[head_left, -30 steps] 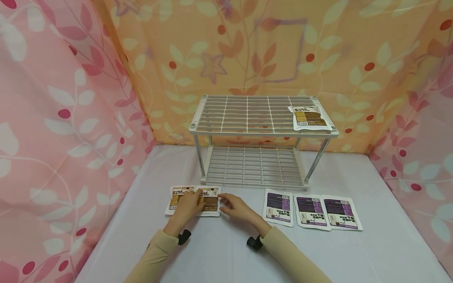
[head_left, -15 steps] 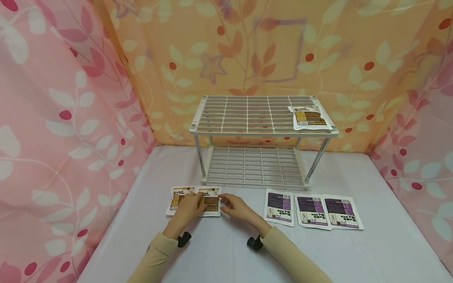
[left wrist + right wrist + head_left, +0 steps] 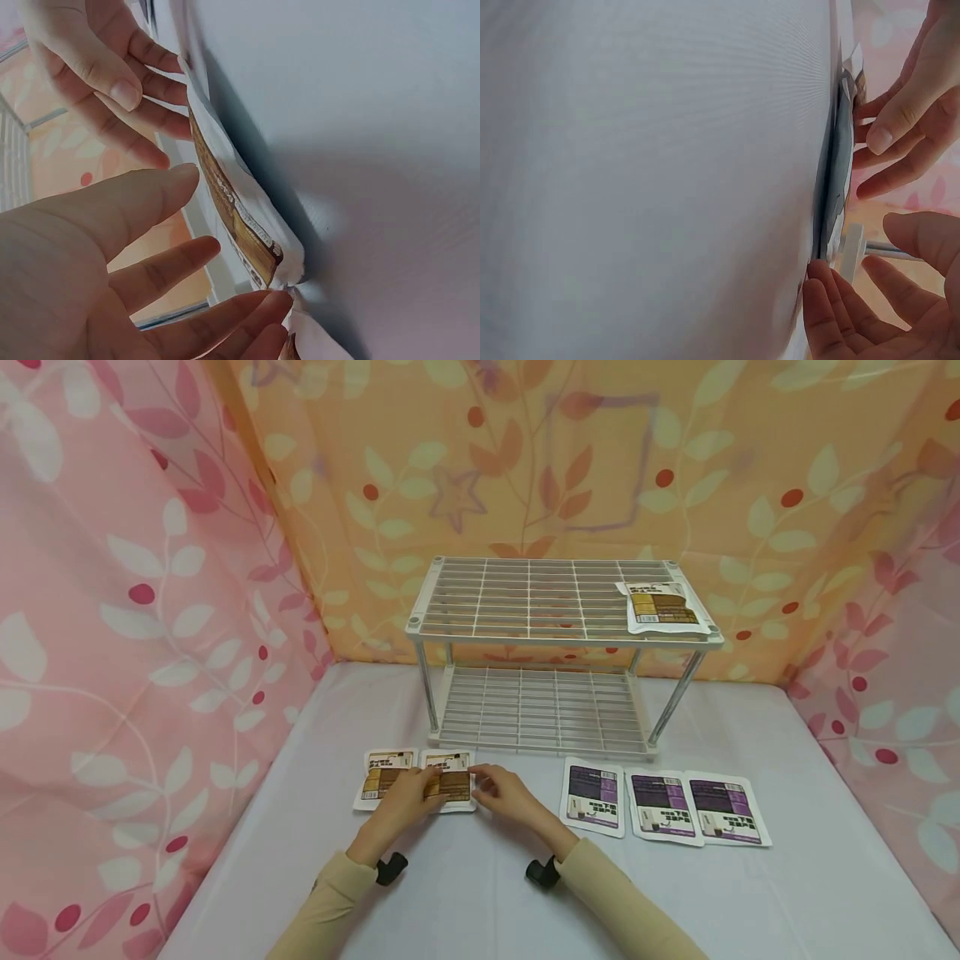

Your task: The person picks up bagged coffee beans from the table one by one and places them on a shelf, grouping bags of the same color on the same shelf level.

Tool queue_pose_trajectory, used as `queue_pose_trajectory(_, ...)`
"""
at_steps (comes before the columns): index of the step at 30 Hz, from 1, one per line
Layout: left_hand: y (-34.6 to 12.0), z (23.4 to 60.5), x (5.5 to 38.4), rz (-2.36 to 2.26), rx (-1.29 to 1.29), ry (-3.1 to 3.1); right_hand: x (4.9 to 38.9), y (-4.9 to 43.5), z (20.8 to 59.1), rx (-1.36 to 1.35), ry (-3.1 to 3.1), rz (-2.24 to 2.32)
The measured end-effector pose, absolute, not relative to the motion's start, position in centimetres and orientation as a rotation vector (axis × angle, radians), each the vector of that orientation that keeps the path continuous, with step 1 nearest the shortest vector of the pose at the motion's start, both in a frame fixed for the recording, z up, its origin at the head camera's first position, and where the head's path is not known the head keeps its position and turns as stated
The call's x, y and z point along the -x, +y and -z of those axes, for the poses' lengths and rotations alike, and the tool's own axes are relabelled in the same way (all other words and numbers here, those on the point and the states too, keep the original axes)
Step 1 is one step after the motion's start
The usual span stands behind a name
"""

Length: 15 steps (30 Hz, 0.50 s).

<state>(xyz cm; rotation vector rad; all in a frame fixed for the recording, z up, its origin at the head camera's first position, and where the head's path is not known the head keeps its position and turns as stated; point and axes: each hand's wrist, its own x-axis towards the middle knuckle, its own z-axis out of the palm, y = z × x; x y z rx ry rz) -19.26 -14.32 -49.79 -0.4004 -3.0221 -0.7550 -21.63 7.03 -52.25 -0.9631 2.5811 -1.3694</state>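
Observation:
Two brown-and-yellow flat food pouches lie side by side on the white table, left of centre. My left hand [image 3: 405,797] lies across where they meet. Its fingers touch the right-hand pouch [image 3: 456,787] and partly hide the left-hand pouch [image 3: 381,762]. Along the right edge of that right-hand pouch rest the loosely bent fingertips of my right hand [image 3: 508,792]. Both wrist views show fingertips against the edges of the pouch [image 3: 236,210], thumbs raised off it. Three purple-and-white pouches [image 3: 592,793] stand apart to the right, lying flat in a row.
A white two-tier wire rack [image 3: 525,633] stands behind the pouches. Another brown pouch [image 3: 663,610] lies on its upper tier at the right end. Floral curtains [image 3: 180,610] enclose the table [image 3: 465,893] at the back and sides.
The head view has tilted a little. The pouch between my hands seems to have shifted slightly right, with both hands still at its sides. The rack and purple pouches stay put.

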Motion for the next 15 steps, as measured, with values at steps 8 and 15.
queue_pose_trajectory(8,-13.92,49.17,19.11,0.837,0.367,-3.044,21.76,7.21,52.27,0.935,2.555,1.425)
queue_pose_trajectory(15,-14.4,50.05,19.38,1.031,0.412,-2.959,21.66,7.38,52.43,0.885,2.535,1.469)
